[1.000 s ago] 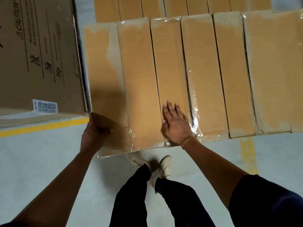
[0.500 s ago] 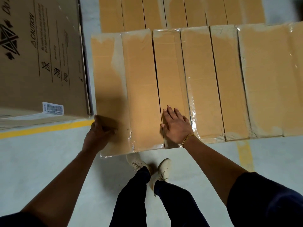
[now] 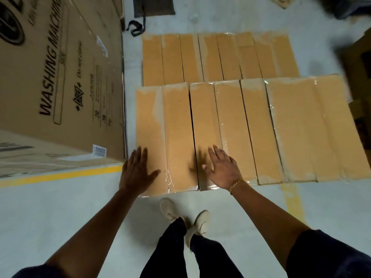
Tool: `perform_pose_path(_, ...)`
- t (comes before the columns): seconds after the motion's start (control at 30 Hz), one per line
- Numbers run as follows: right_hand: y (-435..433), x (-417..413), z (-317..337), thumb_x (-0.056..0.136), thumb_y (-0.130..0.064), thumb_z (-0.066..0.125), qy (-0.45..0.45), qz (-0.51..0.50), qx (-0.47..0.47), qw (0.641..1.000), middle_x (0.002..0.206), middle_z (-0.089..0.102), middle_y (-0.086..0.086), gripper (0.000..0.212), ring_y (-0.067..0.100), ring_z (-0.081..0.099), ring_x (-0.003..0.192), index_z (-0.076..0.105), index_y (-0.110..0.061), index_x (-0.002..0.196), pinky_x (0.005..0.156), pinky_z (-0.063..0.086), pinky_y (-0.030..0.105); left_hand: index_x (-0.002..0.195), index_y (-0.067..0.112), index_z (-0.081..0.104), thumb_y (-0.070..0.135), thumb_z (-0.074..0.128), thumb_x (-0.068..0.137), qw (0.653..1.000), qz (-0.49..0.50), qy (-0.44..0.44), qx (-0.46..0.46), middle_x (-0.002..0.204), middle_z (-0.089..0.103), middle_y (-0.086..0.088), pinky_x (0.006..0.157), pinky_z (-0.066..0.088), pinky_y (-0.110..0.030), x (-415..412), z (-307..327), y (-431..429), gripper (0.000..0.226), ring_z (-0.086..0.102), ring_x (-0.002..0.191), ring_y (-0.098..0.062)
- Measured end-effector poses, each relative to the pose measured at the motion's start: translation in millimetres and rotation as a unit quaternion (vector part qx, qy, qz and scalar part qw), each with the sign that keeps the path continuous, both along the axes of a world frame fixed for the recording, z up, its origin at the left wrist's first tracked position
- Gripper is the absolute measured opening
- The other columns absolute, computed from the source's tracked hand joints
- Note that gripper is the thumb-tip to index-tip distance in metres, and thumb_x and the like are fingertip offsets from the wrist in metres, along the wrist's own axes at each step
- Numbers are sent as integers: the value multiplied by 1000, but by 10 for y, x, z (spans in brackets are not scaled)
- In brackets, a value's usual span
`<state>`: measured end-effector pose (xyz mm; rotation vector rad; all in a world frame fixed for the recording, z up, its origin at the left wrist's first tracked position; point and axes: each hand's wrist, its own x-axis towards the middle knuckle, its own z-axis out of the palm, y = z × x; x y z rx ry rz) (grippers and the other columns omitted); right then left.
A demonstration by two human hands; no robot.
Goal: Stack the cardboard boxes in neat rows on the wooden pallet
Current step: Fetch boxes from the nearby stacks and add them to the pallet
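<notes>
A near row of long plastic-wrapped cardboard boxes (image 3: 251,127) lies side by side in front of me, with a lower far row of boxes (image 3: 218,57) behind it. The pallet beneath is hidden. My left hand (image 3: 136,171) hovers with fingers spread over the near left corner of the leftmost box (image 3: 150,125). My right hand (image 3: 222,169), fingers straight and spread, is over the near end of the third box (image 3: 202,121); whether it touches is unclear. Neither hand holds anything.
A tall washing machine carton (image 3: 60,81) stands close on the left, almost against the near row. Yellow floor lines (image 3: 60,175) run under it and at right. My feet (image 3: 184,217) stand just before the boxes. Dark objects (image 3: 138,27) lie at the far floor.
My left hand has let go of the leftmost box's corner and opened. My right hand lifted slightly and spread. My head has risen, showing more of the far row.
</notes>
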<state>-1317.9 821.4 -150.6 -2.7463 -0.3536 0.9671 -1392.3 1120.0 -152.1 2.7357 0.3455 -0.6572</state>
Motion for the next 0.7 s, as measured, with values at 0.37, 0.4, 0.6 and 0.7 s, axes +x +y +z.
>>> perform_pose_path(0.37,-423,-167,1095,103,-56,36,-73,-65,31,995,171,1,-4,73,20,4,157,7,-27,163,123,15,45,165,20,10,63,54,96,994,-77,-74,-13,173,1,-4,126,12,-48,298,1172,-546,92,7,159,-27)
perform_pose_path(0.4,-489,-198,1175,103,-56,36,-79,-71,34,994,171,0,-5,73,20,4,157,7,-27,163,123,15,45,165,21,10,62,53,97,993,-84,-81,-17,173,0,-4,126,11,-47,316,1250,-625,91,5,159,-26)
perform_pose_path(0.6,-1070,-328,1599,103,-59,33,-119,-108,60,985,171,1,-6,72,16,4,157,7,-29,163,124,11,42,165,24,9,67,49,96,982,-147,-113,-42,173,-2,1,127,9,-42,558,1676,-1352,90,2,159,-21)
perform_pose_path(0.7,-1555,-430,1761,97,-69,25,-136,-136,67,979,171,2,-7,78,14,3,157,8,-30,162,124,9,41,165,26,10,76,34,86,975,-183,-118,-49,173,-2,2,127,10,-42,679,1798,-1908,97,2,159,-20)
